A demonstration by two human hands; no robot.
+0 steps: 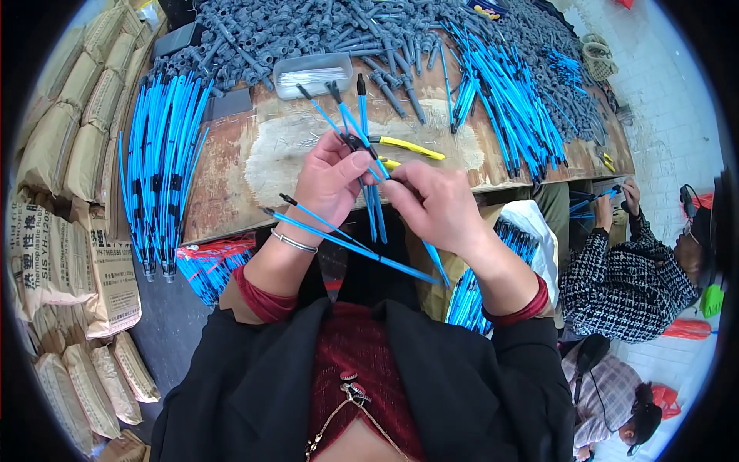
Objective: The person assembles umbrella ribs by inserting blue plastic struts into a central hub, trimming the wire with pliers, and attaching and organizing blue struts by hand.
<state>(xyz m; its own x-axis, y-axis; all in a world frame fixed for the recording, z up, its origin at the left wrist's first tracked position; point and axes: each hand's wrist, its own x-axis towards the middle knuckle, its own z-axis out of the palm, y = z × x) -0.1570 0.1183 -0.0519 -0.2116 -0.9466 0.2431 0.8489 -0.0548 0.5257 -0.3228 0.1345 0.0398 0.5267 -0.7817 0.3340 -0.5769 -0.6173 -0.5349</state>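
Observation:
My left hand (329, 183) grips a bunch of thin blue rods with dark tips (350, 115) that fan upward over the wooden table (231, 177). Two more blue rods (346, 246) cross below my wrist, which wears a metal bangle. My right hand (435, 204) pinches one blue rod (375, 202) beside the left fingers. Yellow-handled pliers (408, 146) lie on the table just beyond both hands.
A row of blue rods (158, 169) lies at the left, another pile (504, 108) at the right. Grey plastic parts (308, 35) cover the far side around a clear tray (312, 73). Paper sacks (69, 192) stack at left. Two people (631, 269) sit at right.

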